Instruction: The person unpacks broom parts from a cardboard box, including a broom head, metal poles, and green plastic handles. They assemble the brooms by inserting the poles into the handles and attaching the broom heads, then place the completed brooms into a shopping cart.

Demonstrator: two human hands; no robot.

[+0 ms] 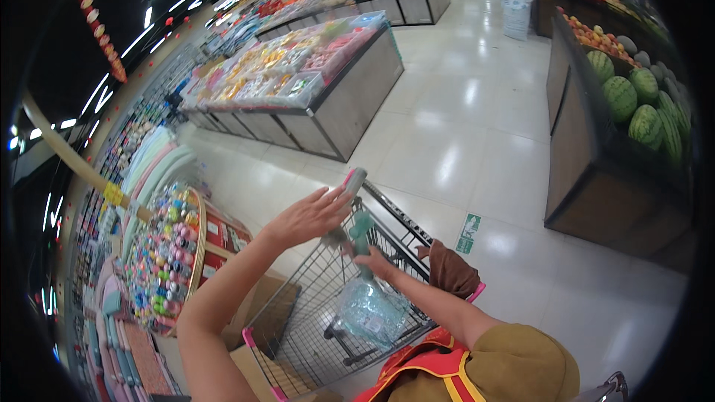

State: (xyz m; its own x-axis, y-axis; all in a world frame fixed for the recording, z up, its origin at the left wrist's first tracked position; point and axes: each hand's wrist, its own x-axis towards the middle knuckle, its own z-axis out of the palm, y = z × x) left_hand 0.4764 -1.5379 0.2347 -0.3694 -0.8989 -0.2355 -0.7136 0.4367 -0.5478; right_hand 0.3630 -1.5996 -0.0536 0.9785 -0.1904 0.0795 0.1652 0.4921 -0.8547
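Note:
My left hand (313,215) is over the far-left corner of a wire shopping cart (301,304), fingers stretched out and slightly blurred. Its fingertips overlap a grey piece with a pink edge (356,180); whether they grip it is unclear, as the thumb is hidden. Lower and to the right, my right hand (375,263) is closed around a translucent green plastic item (362,231), held upright above the basket. A blue-green article in clear plastic wrap (371,312) lies in the cart, beneath my right forearm. On the cart's black bar (397,212) hangs a brown cloth (452,271).
Left of the cart stands a round bin of colourful small goods (167,257), with cardboard boxes (262,310) beside it. Ahead is a display counter of packaged goods (357,106). A dark stand with watermelons (620,97) borders the tiled aisle (447,139) on the right.

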